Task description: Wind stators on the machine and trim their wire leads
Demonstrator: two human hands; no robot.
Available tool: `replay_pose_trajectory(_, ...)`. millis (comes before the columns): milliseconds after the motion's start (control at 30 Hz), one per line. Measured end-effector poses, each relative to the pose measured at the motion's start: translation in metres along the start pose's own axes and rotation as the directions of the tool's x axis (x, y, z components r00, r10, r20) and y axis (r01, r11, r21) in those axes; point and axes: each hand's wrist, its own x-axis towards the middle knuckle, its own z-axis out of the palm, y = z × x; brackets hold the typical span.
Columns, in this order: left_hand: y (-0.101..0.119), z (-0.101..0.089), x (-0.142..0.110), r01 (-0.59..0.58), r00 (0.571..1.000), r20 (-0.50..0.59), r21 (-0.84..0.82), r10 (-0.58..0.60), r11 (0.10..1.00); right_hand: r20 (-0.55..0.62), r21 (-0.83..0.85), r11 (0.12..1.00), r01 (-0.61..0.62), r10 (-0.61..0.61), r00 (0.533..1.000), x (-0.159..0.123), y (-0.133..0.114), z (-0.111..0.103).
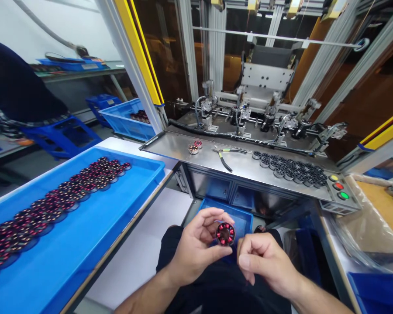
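Observation:
My left hand (201, 244) grips a small round motor stator (225, 234) by its edge, between thumb and fingers. Its coils are wound in red wire around an open centre, and that face is turned up toward me. Just to the right, my right hand (263, 257) is closed in a pinch, thumb against the curled index finger. What it pinches, perhaps a thin wire, is too fine to make out. Both hands are above my lap, in front of the machine's metal bench (183, 146).
A blue tray (118, 222) at left bears rows of wound stators (59, 200). On the bench lie cutting pliers (224, 158), two wound stators (194, 148) and many dark unwound cores (291, 170). Push buttons (339, 186) and a plastic-lined box (363, 218) are at right. A seated person (16, 83) is at far left.

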Motion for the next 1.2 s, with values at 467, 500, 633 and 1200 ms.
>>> replay_pose_trajectory(467,0.005,0.006,-0.01,-0.086,0.995,0.075,0.311,0.065,0.946,-0.169,-0.341,0.917,0.209,-0.278,0.946,0.008,-0.028,0.005)
replay_pose_trajectory(500,0.006,0.006,-0.011,-0.06,0.997,0.071,0.296,0.041,0.953,-0.179,-0.322,0.921,0.22,-0.288,0.941,0.01,-0.024,0.006)
replay_pose_trajectory(633,0.008,0.001,-0.008,0.083,0.996,0.001,0.176,-0.085,0.981,-0.246,-0.262,0.932,0.25,-0.315,0.917,0.009,-0.009,0.007)
replay_pose_trajectory(1200,-0.007,0.005,-0.009,-0.294,0.946,0.069,0.595,0.316,0.748,-0.209,-0.459,0.805,0.376,-0.509,0.835,0.005,0.015,0.01)
